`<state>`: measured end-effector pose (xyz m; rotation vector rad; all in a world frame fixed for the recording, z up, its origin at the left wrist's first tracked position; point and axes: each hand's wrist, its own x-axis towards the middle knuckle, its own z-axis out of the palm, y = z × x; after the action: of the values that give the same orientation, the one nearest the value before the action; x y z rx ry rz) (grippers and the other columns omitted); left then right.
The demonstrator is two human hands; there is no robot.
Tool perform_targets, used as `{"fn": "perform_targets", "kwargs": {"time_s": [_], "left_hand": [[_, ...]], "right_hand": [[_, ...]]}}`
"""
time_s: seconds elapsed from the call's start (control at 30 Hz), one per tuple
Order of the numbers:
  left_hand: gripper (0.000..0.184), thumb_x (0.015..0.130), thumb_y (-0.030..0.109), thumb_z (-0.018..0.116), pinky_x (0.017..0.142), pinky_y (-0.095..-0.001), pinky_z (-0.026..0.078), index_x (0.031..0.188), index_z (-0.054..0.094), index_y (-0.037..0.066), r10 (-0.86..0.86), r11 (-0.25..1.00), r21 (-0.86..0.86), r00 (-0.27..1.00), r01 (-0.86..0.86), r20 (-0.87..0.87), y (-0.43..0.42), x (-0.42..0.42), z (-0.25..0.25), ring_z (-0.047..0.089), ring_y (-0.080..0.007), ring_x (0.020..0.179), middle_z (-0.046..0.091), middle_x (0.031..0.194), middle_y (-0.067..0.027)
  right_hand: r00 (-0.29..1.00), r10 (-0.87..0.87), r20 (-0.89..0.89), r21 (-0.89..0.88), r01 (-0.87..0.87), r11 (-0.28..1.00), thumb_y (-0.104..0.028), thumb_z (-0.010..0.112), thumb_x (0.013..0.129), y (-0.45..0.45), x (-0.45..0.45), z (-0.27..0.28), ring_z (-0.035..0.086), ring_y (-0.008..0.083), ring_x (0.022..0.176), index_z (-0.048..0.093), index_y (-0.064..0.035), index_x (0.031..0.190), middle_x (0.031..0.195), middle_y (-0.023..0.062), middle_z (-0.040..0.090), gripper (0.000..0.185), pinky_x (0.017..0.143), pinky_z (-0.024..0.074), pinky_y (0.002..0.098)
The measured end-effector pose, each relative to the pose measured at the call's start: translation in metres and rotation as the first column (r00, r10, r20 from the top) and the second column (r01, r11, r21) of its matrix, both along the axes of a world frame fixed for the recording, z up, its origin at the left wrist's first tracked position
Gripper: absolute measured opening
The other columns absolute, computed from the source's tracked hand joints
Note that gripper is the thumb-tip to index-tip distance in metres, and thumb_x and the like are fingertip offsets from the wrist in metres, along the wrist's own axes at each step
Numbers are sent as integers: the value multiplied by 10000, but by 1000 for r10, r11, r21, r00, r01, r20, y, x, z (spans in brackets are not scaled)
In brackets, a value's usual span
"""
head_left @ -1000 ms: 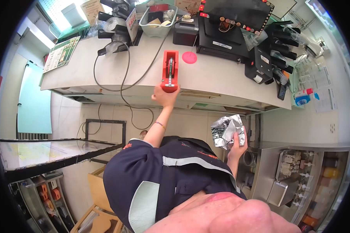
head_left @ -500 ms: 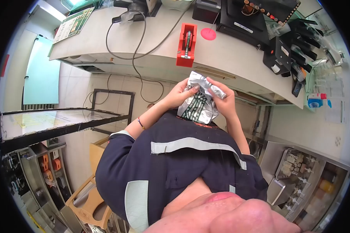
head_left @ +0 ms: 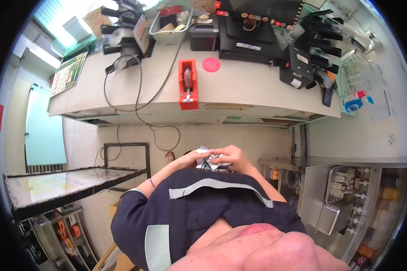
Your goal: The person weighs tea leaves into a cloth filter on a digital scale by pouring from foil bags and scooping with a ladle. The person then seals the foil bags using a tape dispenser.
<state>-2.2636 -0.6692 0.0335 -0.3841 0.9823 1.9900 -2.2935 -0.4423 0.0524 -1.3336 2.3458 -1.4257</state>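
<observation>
A silver foil pouch (head_left: 205,163) with dark green and black printing is low in front of my chest, partly hidden by my fingers and dark shirt. My left hand (head_left: 191,158) grips its left side, fingers closed on the foil. From the right, my right hand (head_left: 231,158) is closed over the upper part of the pouch, fingers bent across it. The foil looks crumpled between the two hands. Whether the pouch is sealed cannot be seen.
Ahead is a white counter (head_left: 136,92) with a red tape dispenser (head_left: 188,86) near its edge, a pink disc (head_left: 211,64), a black cash drawer (head_left: 246,47) and loose cables. A glass-topped frame (head_left: 77,183) stands left; a steel counter (head_left: 305,163) is at right.
The pouch and both hands have gone lower, closer to my body, and my right hand now covers more of the foil. My view has tilted up, showing more of the counter.
</observation>
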Motion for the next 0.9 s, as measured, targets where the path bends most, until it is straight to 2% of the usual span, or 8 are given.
{"fn": "perform_targets", "kwargs": {"time_s": [0.13, 0.27, 0.37, 0.5, 0.6, 0.73, 0.8, 0.9], "left_hand": [[411, 837, 173, 694, 801, -279, 499, 1184, 540, 15, -47, 995, -88, 999, 47, -2, 7, 4, -10, 620, -136, 943, 630, 1063, -72], [402, 842, 118, 695, 826, -283, 501, 1178, 493, 28, 92, 978, -187, 996, -89, 5, 24, 6, 13, 620, -135, 949, 626, 1056, -70], [423, 849, 118, 695, 869, -298, 469, 1203, 472, 55, -5, 966, -258, 995, -21, -98, 22, 5, -5, 579, -126, 1020, 609, 1093, -47], [445, 853, 121, 691, 906, -311, 446, 1231, 465, 63, -54, 949, -311, 999, 49, -5, 12, 8, -15, 548, -127, 1061, 594, 1111, -23], [448, 846, 67, 679, 892, -303, 460, 1241, 467, 58, 29, 946, -320, 999, -42, -43, 5, 12, -19, 569, -129, 1028, 601, 1105, -33], [428, 828, 75, 706, 836, -292, 490, 1202, 499, 63, 175, 914, -338, 969, -226, -175, -10, -2, -27, 592, -121, 966, 611, 1082, -29], [388, 828, 79, 705, 825, -285, 488, 1164, 513, 63, 221, 905, -291, 927, -310, -303, -24, -15, -41, 593, -112, 946, 617, 1066, -26], [407, 831, 77, 693, 863, -285, 465, 1192, 508, 42, 169, 865, -356, 873, -354, -457, -47, -41, -75, 576, -109, 989, 613, 1096, -31]], "right_hand": [[947, 137, 292, -106, -111, 988, -43, 665, 686, 18, -1, -3, 569, 276, 1078, 710, -175, 1005, 1245, 60, 591, 348, 920, 433, 384], [471, 439, 765, -562, 155, 813, -181, 749, 731, 40, 6, -28, 469, 232, 1238, 411, -78, 1398, 1392, 157, 439, 755, 1021, 371, 385], [356, 44, 933, -160, 303, 940, -243, 767, 756, 30, 21, -54, 508, 184, 1171, 456, -72, 1358, 1313, 162, 507, 699, 979, 404, 341], [588, -31, 808, -158, 266, 951, -233, 769, 753, 15, 27, -78, 616, 168, 977, 562, -35, 1203, 1036, 101, 661, 534, 872, 472, 300], [470, -51, 881, -134, 353, 926, -195, 757, 768, -2, 30, -76, 602, 124, 909, 584, -27, 1119, 975, 71, 655, 425, 828, 479, 276], [601, -143, 786, -182, 446, 876, -174, 710, 816, -24, 6, -64, 573, 111, 976, 562, -28, 1138, 1036, 50, 625, 383, 845, 468, 267], [453, 51, 890, -325, 552, 768, -180, 668, 857, -35, -27, -78, 572, 121, 984, 554, -27, 1163, 1018, 46, 624, 361, 868, 457, 266], [571, -306, 762, -202, 659, 725, -252, 619, 899, -57, -104, -97, 586, 167, 998, 633, -13, 1040, 1019, 81, 634, 277, 872, 450, 289]]}}
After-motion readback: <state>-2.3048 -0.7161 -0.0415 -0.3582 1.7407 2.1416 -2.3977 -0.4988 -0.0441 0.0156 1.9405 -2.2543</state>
